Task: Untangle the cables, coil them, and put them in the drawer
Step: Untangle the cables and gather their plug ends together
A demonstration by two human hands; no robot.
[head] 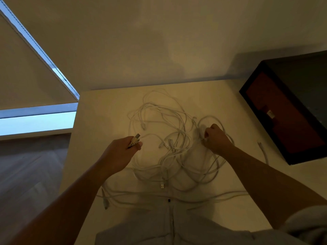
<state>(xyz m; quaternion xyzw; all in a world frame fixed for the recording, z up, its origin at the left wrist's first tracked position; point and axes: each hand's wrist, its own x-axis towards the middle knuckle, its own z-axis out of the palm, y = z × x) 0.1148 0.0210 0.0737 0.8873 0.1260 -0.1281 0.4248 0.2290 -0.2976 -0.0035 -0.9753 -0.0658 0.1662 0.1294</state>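
Dim, warm yellow cast throughout. Brightest patch: middle of the table (106,112), around the white cables (174,147); light falls off toward its near and left edges. Cool blue daylight only through the window (35,123) strip, far left. Dark box (283,117) at the table's right edge throws a soft shadow on the wall (159,41). Forearms underexposed, near-silhouette. Wide-angle bowing at frame edges. Overall soft, smeared; floor (31,165) grain blurred; cable detail muddy at the near edge.
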